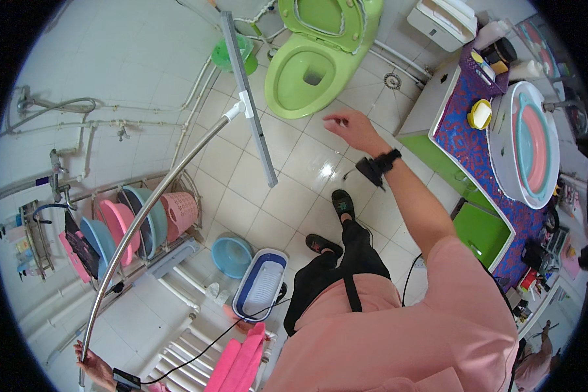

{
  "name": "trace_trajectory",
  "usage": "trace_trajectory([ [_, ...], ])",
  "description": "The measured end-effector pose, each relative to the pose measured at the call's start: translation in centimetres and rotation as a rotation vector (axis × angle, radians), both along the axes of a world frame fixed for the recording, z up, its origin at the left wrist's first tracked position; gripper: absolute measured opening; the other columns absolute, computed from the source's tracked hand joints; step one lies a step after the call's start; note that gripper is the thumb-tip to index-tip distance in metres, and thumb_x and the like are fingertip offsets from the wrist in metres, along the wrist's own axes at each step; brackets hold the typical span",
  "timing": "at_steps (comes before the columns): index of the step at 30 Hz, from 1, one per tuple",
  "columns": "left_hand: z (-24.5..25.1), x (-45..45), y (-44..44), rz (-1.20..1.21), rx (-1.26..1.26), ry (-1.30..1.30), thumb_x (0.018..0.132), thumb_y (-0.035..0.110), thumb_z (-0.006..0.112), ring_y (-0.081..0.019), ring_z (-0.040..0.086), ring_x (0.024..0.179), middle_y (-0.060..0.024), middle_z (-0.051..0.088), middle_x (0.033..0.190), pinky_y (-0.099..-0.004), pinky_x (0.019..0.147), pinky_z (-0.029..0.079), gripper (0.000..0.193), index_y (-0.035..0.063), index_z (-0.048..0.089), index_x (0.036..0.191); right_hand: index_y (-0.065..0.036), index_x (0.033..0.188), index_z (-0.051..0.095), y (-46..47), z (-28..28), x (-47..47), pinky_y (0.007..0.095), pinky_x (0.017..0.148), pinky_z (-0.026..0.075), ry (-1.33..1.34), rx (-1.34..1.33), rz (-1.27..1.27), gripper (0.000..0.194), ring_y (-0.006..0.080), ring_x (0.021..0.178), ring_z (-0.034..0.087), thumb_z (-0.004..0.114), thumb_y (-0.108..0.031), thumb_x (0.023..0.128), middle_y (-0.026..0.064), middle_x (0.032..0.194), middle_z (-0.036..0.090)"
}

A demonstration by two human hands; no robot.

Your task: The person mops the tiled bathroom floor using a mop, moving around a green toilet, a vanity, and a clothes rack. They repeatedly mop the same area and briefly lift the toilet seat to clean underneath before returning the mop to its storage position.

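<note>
At the lower left, my left hand (96,366) grips the end of a long metal pole (147,206). The pole runs up to a white joint (240,109) on a long grey bar-shaped head (249,98), which looks like a floor squeegee or flat mop. That head is raised in front of the green plastic bin (232,53) and beside the green toilet (294,78), whose lid stands up. My right hand (353,128) hangs over the tiled floor (294,196) near the toilet bowl, fingers loosely bent, with nothing visible in it.
A vanity counter (465,147) with a sink (504,117) and a folding basin (536,147) runs along the right. Basins (122,230) stand on a rack at left. A blue bucket (231,257), a washboard tub (260,284) and a radiator with a pink towel (235,362) are nearby.
</note>
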State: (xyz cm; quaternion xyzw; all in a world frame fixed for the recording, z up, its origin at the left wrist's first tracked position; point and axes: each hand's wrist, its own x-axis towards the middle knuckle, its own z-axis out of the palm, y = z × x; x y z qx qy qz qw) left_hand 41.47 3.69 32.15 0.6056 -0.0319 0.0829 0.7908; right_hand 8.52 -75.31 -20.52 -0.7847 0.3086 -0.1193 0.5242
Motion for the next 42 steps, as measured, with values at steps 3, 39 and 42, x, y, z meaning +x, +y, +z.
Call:
trace_trajectory([
  [3, 2.2, 1.1, 1.2, -0.068, -0.048, 0.061, 0.083, 0.01, 0.067, -0.0383, 0.06, 0.11, -0.0235, 0.067, 0.106, -0.0615, 0.108, 0.041, 0.022, -0.0074, 0.064, 0.096, -0.012, 0.109, 0.073, -0.2, 1.7, 2.9, 0.0334, 0.076, 0.048, -0.09, -0.008, 0.171, 0.04, 0.0216, 0.084, 0.059, 0.074, -0.043, 0.084, 0.0066, 0.092, 0.066],
  [39, 7.0, 3.5, 6.5, -0.188, -1.139, 0.479, 0.088, -0.003, 0.052, -0.0278, 0.061, 0.099, -0.0148, 0.062, 0.096, -0.0482, 0.096, 0.049, 0.019, -0.0079, 0.056, 0.106, 0.002, 0.091, 0.072, 0.4, 3.8, 7.0, 0.0257, 0.06, 0.045, -0.257, 0.237, -0.481, 0.031, 0.0066, 0.064, 0.053, 0.073, -0.029, 0.089, 0.0009, 0.072, 0.065],
  [42, 7.1, 3.8, 7.6, -0.212, -1.25, 0.604, 0.086, -0.003, 0.054, -0.0287, 0.06, 0.102, -0.0161, 0.062, 0.096, -0.0487, 0.098, 0.048, 0.023, -0.0085, 0.055, 0.108, 0.002, 0.09, 0.072, -0.7, 3.8, 6.6, 0.0257, 0.06, 0.045, -0.198, 0.121, -0.497, 0.031, 0.007, 0.064, 0.053, 0.073, -0.029, 0.089, 0.0011, 0.071, 0.065],
])
